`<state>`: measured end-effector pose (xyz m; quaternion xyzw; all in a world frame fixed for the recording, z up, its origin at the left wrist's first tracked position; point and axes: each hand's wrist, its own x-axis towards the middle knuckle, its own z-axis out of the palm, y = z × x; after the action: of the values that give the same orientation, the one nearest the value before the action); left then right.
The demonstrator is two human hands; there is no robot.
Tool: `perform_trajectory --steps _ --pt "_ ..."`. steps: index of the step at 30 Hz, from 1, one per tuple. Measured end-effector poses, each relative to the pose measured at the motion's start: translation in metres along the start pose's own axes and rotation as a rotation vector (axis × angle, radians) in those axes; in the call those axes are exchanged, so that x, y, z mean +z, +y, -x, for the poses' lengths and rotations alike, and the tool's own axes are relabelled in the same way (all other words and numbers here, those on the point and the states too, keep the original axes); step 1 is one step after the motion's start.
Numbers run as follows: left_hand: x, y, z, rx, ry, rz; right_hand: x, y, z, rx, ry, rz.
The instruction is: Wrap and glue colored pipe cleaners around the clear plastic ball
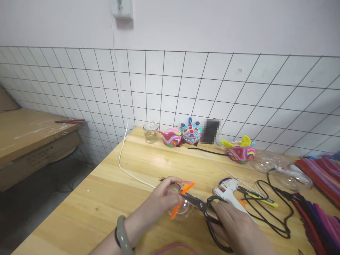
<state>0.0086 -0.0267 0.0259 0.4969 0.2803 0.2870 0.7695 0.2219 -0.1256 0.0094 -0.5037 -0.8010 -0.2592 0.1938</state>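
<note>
Left hand (162, 200) is pinched around a clear plastic ball (183, 209) and an orange pipe cleaner (183, 198) bent over it, fingers closed tight on both near the front edge of the wooden table (106, 198). Right hand (236, 225) is gripping the black scissors (207, 212), fingers through the handles, blades pointing left and sitting right at the orange piece. Looks like the blades are slightly parted around it, but honestly it's too small to be sure.

Just behind the scissors lies a white glue gun (230, 189) with its black cord (276, 212) looping off to the right. Far right there's a big pile of pipe cleaners (321, 198) in reds and purples. Along the far edge by the tiled wall: a small glass jar (150, 132), then three colourful fuzzy figures (191, 134), one of them further right next to some clear half shells (265, 163). A white cable (124, 156) hangs down the wall and runs across the table toward the hands. Green bangle (123, 235) on the left wrist.
</note>
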Motion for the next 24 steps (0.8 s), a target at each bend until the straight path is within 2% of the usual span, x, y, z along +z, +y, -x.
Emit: perform_trajectory --steps 6,13,20,24 --pt "0.003 0.006 0.002 -0.057 -0.001 0.108 0.005 0.002 0.005 -0.01 -0.003 0.005" --pt "0.002 0.006 0.002 -0.13 0.005 0.128 0.015 -0.002 0.017 0.116 -0.093 -0.02" --pt "0.0 0.002 -0.001 -0.04 0.078 0.016 0.016 -0.008 0.018 0.165 -0.091 -0.09" --pt "0.001 -0.001 -0.002 0.024 0.145 -0.011 0.011 -0.016 0.015 0.224 -0.182 -0.185"
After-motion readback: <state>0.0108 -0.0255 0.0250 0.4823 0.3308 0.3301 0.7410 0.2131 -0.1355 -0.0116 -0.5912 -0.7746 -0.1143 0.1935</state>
